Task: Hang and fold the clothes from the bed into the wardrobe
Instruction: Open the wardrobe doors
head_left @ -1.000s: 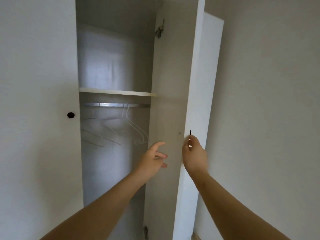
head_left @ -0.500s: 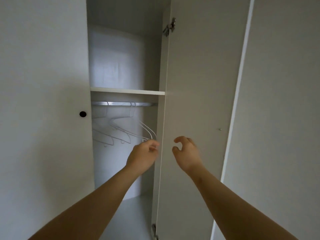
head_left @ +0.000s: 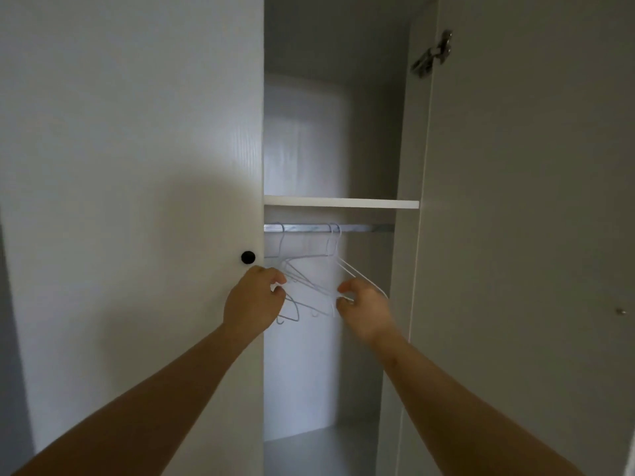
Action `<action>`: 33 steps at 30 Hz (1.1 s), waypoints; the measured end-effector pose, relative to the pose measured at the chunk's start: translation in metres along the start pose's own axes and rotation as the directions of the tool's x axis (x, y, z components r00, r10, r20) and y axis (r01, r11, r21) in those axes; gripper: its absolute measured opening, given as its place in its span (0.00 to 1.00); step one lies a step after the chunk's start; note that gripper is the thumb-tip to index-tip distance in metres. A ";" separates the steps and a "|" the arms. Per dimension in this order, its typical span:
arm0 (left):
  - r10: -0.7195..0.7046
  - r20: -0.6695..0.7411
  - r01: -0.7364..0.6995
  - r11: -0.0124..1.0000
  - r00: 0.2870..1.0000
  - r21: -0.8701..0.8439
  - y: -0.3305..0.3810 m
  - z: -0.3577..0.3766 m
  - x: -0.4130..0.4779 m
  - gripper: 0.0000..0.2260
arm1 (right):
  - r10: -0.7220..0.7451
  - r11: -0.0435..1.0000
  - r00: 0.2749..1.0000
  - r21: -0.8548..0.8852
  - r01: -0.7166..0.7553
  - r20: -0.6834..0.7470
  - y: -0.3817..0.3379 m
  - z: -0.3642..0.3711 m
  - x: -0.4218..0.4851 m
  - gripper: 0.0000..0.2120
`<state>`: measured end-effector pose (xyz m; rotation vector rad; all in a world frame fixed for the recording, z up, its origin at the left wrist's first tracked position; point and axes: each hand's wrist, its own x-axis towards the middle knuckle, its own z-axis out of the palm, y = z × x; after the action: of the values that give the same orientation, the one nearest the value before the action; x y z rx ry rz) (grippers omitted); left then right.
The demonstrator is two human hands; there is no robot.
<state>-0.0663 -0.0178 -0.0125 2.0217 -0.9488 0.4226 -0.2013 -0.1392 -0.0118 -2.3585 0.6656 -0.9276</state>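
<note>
Fingers (head_left: 276,280) of left hand (head_left: 252,304): curled in on the hangers (head_left: 309,290), just below the rail (head_left: 357,228). A sliver of white wire shows inside the curl, so this reads as a grip. Fingers (head_left: 344,286) of right hand (head_left: 367,312): thumb and forefinger hooked toward a hanger's end with a narrow gap. The hand is blurred, so I cannot tell if they have clamped on it.

Hangers: several, white wire, hooked over the rail and bunched toward its left end. All are bare. Clothes and bed are not in view. Shelf (head_left: 340,202) sits just above the rail.

Why so, as a judgement: the wires overlap, so one hand likely steadies the bunch while the other works a single hanger free to take to the clothes. The task looks barely begun.

Pose: both bare forearms stretch forward and up, converging below the rail. The wrists are about level and the palms are turned toward each other. The left hand overlaps the edge of the closed door (head_left: 137,201), just under its knob (head_left: 248,257), left of the rail. The open door (head_left: 532,235) stands right of the rail.
</note>
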 end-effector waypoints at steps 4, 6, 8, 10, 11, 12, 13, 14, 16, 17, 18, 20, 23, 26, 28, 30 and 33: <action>0.025 -0.074 -0.013 0.988 0.997 0.154 -0.036 -0.004 0.035 0.18 | 0.006 1.000 0.999 0.014 -0.006 0.034 -0.012 0.035 0.023 0.13; 0.018 -0.087 0.001 0.975 0.996 0.222 -0.050 -0.003 0.051 0.21 | 0.014 1.000 0.999 0.012 -0.015 0.045 -0.014 0.047 0.033 0.13; -0.034 -0.080 0.052 0.973 0.996 0.226 -0.061 -0.002 0.065 0.20 | 0.023 1.000 0.998 0.009 -0.023 0.054 -0.015 0.057 0.041 0.13; -0.071 -0.081 0.084 0.980 0.994 0.182 -0.068 -0.001 0.076 0.17 | 0.021 1.000 0.998 0.012 -0.022 0.057 -0.016 0.066 0.049 0.12; -0.066 -0.081 0.079 0.983 0.994 0.163 -0.071 -0.001 0.081 0.15 | 0.019 1.000 0.998 0.015 -0.020 0.058 -0.017 0.069 0.052 0.12; -0.046 -0.072 0.057 0.987 0.996 0.151 -0.072 0.000 0.085 0.13 | 0.019 1.000 0.998 0.022 -0.021 0.058 -0.019 0.073 0.056 0.12; -0.016 -0.054 0.024 0.990 0.998 0.142 -0.074 0.001 0.088 0.12 | 0.024 0.999 0.998 0.032 -0.025 0.057 -0.020 0.075 0.059 0.12; 0.013 -0.041 -0.008 0.991 0.999 0.134 -0.075 0.002 0.090 0.10 | 0.029 0.999 0.998 0.041 -0.031 0.057 -0.021 0.078 0.061 0.11; 0.043 -0.050 -0.037 0.992 0.998 0.117 -0.077 0.003 0.094 0.07 | 0.032 0.998 0.998 0.048 -0.034 0.056 -0.023 0.083 0.064 0.11; 0.047 -0.060 -0.041 0.993 0.997 0.110 -0.077 0.002 0.095 0.06 | 0.031 0.998 0.998 0.048 -0.034 0.059 -0.024 0.084 0.064 0.11; 0.052 -0.064 -0.045 0.993 0.997 0.107 -0.078 0.001 0.096 0.06 | 0.032 0.998 0.997 0.047 -0.035 0.064 -0.026 0.086 0.063 0.11; 0.055 -0.062 -0.048 0.994 0.997 0.100 -0.077 -0.001 0.095 0.06 | 0.032 0.999 0.997 0.040 -0.035 0.077 -0.028 0.088 0.059 0.10; 0.053 -0.058 -0.049 0.997 0.997 0.065 -0.072 -0.004 0.083 0.07 | 0.029 0.997 0.996 0.069 -0.035 0.084 -0.031 0.088 0.050 0.08; 0.074 -0.062 -0.073 0.997 0.995 0.020 -0.067 -0.013 0.061 0.07 | 0.001 0.994 0.997 0.106 -0.008 0.071 -0.036 0.084 0.037 0.07; 0.088 -0.060 -0.090 0.996 0.994 -0.029 -0.062 -0.022 0.042 0.05 | -0.020 0.993 0.998 0.121 0.013 0.059 -0.040 0.079 0.027 0.07; 0.085 -0.052 -0.090 0.991 0.995 -0.098 -0.055 -0.034 0.022 0.03 | -0.038 0.992 0.998 0.123 0.031 0.053 -0.044 0.073 0.016 0.07; 0.050 -0.071 -0.062 0.982 0.996 -0.178 -0.044 -0.053 -0.009 0.02 | -0.050 0.987 0.995 0.157 0.036 0.084 -0.049 0.067 -0.007 0.08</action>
<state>-0.0370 0.0450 -0.0112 1.8109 -0.9698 0.4172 -0.1449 -0.0794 -0.0269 -2.2686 0.4914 -0.8567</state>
